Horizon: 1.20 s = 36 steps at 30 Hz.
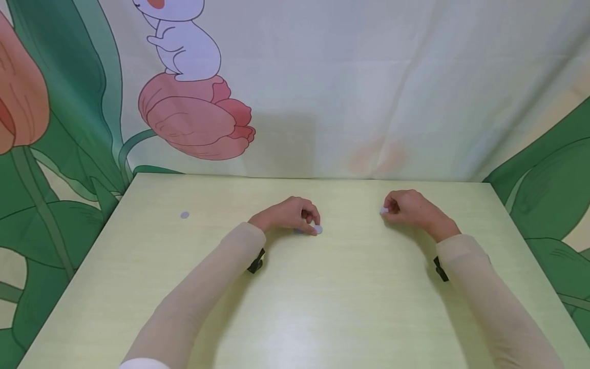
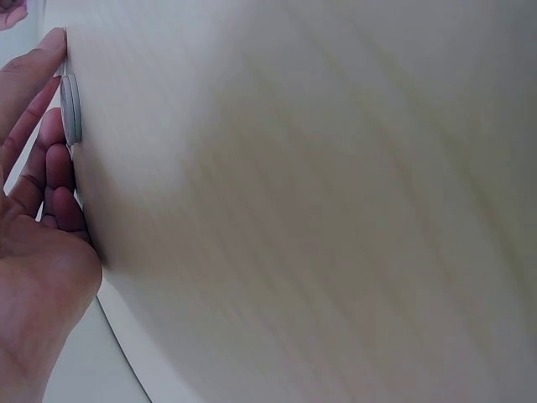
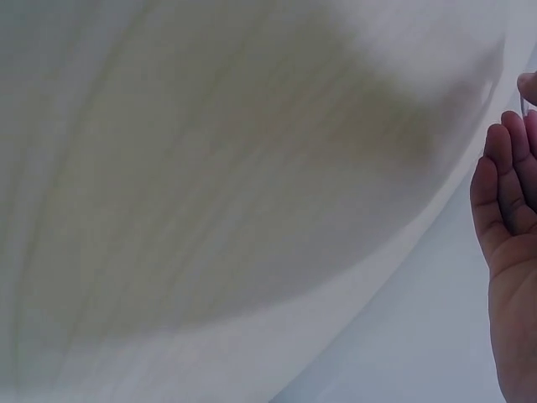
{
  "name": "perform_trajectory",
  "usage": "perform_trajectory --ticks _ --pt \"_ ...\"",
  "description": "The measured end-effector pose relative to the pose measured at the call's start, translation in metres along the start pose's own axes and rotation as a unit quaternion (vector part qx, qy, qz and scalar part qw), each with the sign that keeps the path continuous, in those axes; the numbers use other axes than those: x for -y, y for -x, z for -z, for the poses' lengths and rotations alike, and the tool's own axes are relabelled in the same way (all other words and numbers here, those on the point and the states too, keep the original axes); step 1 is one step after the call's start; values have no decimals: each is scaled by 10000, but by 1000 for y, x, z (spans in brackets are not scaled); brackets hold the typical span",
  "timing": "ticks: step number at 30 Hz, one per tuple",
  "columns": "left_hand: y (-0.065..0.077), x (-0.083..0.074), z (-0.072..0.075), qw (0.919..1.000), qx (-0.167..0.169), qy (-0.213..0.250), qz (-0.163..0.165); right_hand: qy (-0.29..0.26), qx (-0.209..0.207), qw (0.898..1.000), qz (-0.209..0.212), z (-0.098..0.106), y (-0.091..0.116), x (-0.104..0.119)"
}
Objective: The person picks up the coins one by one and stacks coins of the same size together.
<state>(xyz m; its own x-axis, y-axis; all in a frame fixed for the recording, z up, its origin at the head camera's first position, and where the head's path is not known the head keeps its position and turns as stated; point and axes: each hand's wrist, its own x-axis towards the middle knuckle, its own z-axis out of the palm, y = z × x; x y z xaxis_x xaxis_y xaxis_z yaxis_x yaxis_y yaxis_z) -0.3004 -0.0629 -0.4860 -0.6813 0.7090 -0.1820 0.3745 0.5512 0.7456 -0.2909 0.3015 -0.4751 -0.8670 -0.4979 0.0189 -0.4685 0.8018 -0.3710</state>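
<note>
My left hand (image 1: 295,214) is low over the table's middle, thumb and forefinger at the edges of a pale round coin (image 1: 318,229), which they appear to pinch. A second coin (image 1: 298,231) lies partly hidden beneath that hand. Seen edge-on in the left wrist view, silvery coins (image 2: 71,109) sit by the curled fingers (image 2: 57,164). To the right, my right hand (image 1: 410,209) pinches another coin (image 1: 384,210) between thumb and fingertips, just at the table surface. Only a thin sliver of it shows in the right wrist view, beside the hand (image 3: 520,218).
A single coin (image 1: 185,215) lies on the left part of the pale wooden table (image 1: 295,307). Behind the far edge hangs a curtain (image 1: 322,92) printed with flowers and a white animal. Dark wrist straps show at both cuffs.
</note>
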Motion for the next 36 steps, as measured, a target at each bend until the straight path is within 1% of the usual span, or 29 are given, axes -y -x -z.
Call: perform_trajectory --ticks 6,12,17,23,28,36 --pt "0 0 0 10000 -7 -13 6 -3 -63 9998 196 -1 -4 7" --pt "-1 0 0 10000 -17 -57 12 -2 19 9998 188 -1 -8 16" --pt "-1 1 0 10000 -9 -53 10 -132 103 9996 210 -1 -9 24" --pt "-1 2 -1 10000 -13 -12 -5 -90 78 9994 322 -1 -10 31" --pt "-1 2 -1 10000 -19 34 -35 -44 52 9989 457 -3 -11 34" --pt "-2 3 -2 10000 -47 38 -36 -113 117 9987 486 -4 -12 39"
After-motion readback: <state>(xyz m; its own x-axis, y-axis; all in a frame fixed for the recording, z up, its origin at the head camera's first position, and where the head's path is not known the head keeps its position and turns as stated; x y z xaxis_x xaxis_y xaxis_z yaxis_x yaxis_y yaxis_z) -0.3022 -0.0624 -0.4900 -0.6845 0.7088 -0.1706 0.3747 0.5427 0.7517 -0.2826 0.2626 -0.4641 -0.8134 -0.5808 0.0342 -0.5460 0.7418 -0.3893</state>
